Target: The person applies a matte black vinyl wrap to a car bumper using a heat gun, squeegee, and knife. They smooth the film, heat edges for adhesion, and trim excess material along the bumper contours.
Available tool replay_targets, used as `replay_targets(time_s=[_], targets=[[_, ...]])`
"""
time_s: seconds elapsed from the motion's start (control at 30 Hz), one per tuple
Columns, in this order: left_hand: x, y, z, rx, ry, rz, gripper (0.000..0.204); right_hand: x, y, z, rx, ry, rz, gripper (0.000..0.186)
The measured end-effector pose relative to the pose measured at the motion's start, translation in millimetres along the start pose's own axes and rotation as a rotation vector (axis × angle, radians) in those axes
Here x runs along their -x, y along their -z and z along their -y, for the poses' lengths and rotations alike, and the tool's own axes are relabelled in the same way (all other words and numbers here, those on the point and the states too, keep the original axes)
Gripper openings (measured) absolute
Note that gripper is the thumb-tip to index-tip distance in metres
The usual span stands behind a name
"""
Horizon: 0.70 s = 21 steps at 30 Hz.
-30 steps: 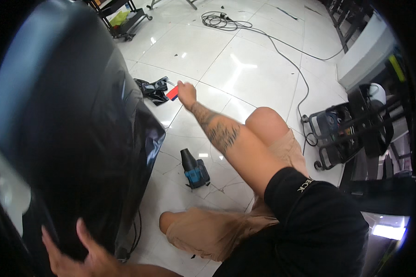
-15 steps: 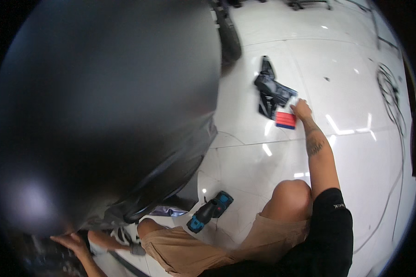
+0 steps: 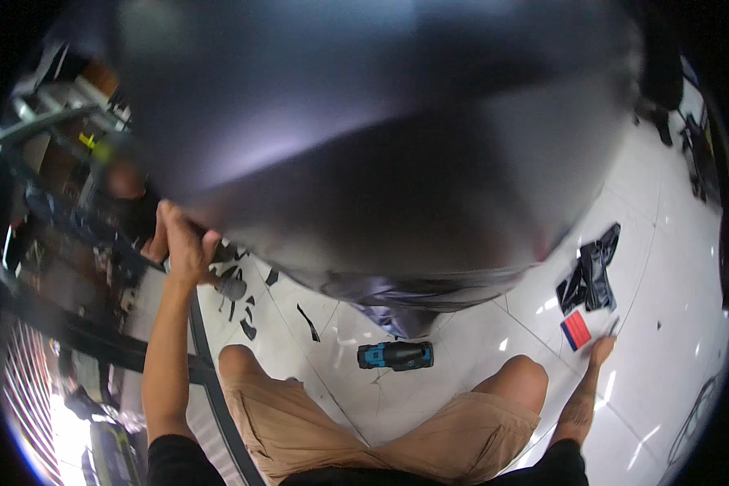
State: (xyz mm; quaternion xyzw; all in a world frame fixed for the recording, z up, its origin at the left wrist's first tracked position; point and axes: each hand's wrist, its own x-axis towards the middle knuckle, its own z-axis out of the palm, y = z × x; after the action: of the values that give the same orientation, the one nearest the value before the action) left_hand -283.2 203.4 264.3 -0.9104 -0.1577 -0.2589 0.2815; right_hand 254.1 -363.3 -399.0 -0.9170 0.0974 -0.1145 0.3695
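Note:
A large dark panel with a satin sheen [image 3: 413, 186] curves above my knees. Loose wrinkled film [image 3: 393, 316] hangs from its lower edge. Against the panel's left edge, my left hand [image 3: 185, 245] rests with its fingers stretched out and the thumb apart. Low at the right, my right hand [image 3: 603, 348] is closed around a small slim item, too small to name. Beside that hand on the floor lies a flat red and blue packet [image 3: 577, 330]. Just beyond it is a crumpled black bag or sheet [image 3: 593, 271]. A black and blue cordless power tool [image 3: 395, 355] lies between my knees.
Black scraps [image 3: 249, 328] and a thin black strip [image 3: 308, 322] litter the white tiled floor [image 3: 478, 344]. Another person [image 3: 125, 182] is near the panel's left side. Dark metal framing [image 3: 97, 332] stands at the left. A coiled cable [image 3: 697, 417] lies far right.
My view has swung left toward the panel, and my left hand now shows fully at its edge. My right hand stays by the red and blue packet.

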Motion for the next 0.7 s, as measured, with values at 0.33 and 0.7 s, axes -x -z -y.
replay_targets(time_s=[0.33,0.7], targets=[[-46,4,-113,0.149,0.072,-0.438,0.144,128,240,387,-1.186,0.217,0.338,0.017],[-54,15,-136,0.305,0.126,-0.391,0.118,168,341,445,-0.843,0.730,0.484,0.020]])
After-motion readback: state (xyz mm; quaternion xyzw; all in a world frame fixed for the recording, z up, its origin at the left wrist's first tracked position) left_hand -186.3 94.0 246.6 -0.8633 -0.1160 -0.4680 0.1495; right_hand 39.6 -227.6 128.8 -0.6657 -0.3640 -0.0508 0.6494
